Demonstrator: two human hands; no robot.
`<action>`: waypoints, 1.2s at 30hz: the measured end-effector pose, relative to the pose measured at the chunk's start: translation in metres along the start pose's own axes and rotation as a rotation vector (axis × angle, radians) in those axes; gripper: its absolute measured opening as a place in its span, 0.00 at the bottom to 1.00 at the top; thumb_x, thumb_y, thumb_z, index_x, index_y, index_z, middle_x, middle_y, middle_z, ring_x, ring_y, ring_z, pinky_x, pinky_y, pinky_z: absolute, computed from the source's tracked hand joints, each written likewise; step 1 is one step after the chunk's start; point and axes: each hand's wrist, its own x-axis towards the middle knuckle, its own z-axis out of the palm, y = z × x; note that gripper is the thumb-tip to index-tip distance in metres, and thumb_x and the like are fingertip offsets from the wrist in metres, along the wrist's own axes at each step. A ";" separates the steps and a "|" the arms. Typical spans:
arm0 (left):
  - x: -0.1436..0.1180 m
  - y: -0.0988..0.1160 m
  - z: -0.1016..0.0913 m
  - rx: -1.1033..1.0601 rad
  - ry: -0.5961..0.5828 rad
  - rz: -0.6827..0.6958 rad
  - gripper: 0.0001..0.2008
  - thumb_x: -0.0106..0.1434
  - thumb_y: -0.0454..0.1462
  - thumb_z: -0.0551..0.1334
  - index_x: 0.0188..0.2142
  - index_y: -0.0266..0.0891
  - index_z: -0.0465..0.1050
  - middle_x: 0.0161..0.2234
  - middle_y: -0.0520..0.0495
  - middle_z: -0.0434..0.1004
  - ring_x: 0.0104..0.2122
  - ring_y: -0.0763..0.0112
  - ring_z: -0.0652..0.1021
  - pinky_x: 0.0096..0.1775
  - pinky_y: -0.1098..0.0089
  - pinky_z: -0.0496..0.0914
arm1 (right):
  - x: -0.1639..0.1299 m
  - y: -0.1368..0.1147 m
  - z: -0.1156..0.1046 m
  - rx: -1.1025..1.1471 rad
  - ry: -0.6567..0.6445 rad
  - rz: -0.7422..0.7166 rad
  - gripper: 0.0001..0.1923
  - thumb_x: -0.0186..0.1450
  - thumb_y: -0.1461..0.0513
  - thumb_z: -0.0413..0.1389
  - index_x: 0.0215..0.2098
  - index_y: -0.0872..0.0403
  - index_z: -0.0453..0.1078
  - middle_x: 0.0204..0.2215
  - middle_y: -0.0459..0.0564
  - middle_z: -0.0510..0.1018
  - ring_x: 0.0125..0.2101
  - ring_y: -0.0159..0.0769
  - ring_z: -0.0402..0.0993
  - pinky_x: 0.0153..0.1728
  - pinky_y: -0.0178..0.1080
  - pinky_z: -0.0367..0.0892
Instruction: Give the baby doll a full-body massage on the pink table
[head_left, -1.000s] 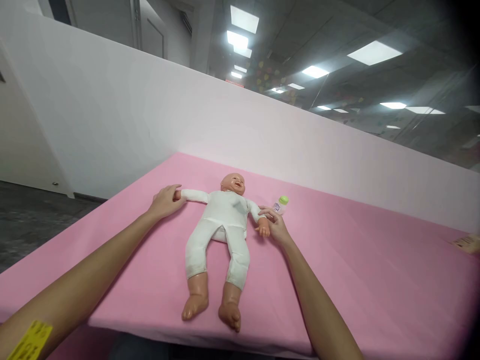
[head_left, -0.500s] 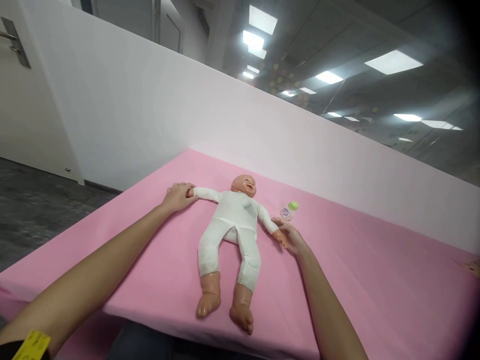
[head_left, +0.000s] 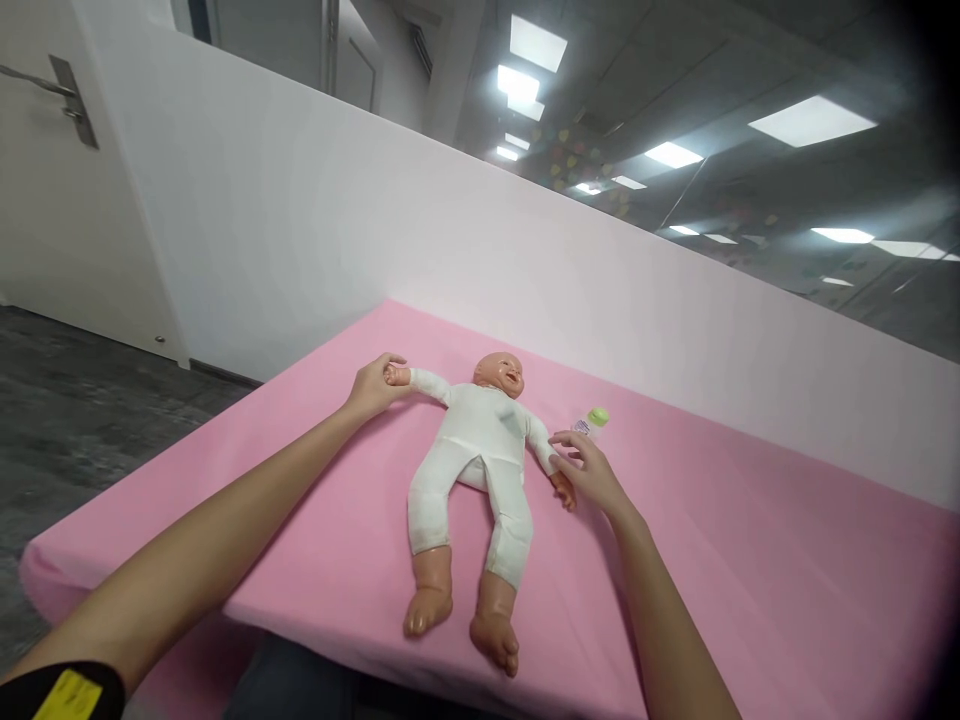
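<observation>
A baby doll [head_left: 480, 425] with a soft white body and bare plastic head, hands and feet lies on its back on a pink-covered table [head_left: 720, 560]. Its arms are spread and its feet point towards me. My left hand [head_left: 375, 388] grips the doll's hand on the left side, the thumb hidden in part. My right hand [head_left: 594, 472] is at the doll's other forearm, fingers curved and apart, fingertips at the sleeve near the wrist; whether they press on it I cannot tell. Just beyond that hand lies a small clear bottle with a green cap [head_left: 598, 416], partly covered by my fingers.
A white partition wall [head_left: 480, 250] runs along the table's far side. At the left stands a door with a metal handle [head_left: 75, 100], above a dark grey floor [head_left: 52, 400]. Ceiling lights show beyond the partition.
My left hand has shifted its hold, so more of the doll's hand shows. My right hand has risen from beside the doll's wrist to over its forearm. The view has shifted slightly.
</observation>
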 end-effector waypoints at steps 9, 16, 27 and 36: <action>-0.007 0.001 0.023 -0.367 0.143 -0.135 0.35 0.45 0.41 0.77 0.51 0.42 0.68 0.49 0.43 0.77 0.49 0.59 0.79 0.50 0.60 0.74 | -0.033 -0.099 0.002 0.083 -0.550 -0.239 0.15 0.66 0.61 0.62 0.51 0.42 0.79 0.54 0.50 0.79 0.46 0.46 0.76 0.40 0.45 0.74; -0.015 0.012 0.036 -0.629 0.000 -0.084 0.18 0.50 0.41 0.76 0.37 0.39 0.74 0.42 0.45 0.79 0.46 0.60 0.79 0.56 0.56 0.71 | -0.065 -0.128 0.024 -0.143 -0.751 -0.378 0.32 0.62 0.72 0.57 0.59 0.36 0.75 0.60 0.46 0.76 0.58 0.50 0.69 0.55 0.51 0.71; -0.024 0.008 0.057 -0.533 -0.193 0.025 0.34 0.56 0.39 0.73 0.62 0.46 0.72 0.59 0.43 0.76 0.59 0.56 0.75 0.63 0.55 0.66 | -0.064 -0.121 0.047 -0.290 -0.682 -0.463 0.19 0.65 0.71 0.58 0.48 0.45 0.78 0.47 0.47 0.80 0.46 0.43 0.65 0.48 0.45 0.67; -0.031 0.019 0.060 -0.429 -0.194 0.109 0.30 0.57 0.46 0.73 0.58 0.42 0.74 0.54 0.41 0.80 0.52 0.55 0.79 0.56 0.56 0.71 | -0.049 -0.114 0.052 -0.003 -0.468 -0.577 0.24 0.60 0.70 0.63 0.53 0.46 0.73 0.46 0.47 0.80 0.46 0.45 0.67 0.49 0.48 0.69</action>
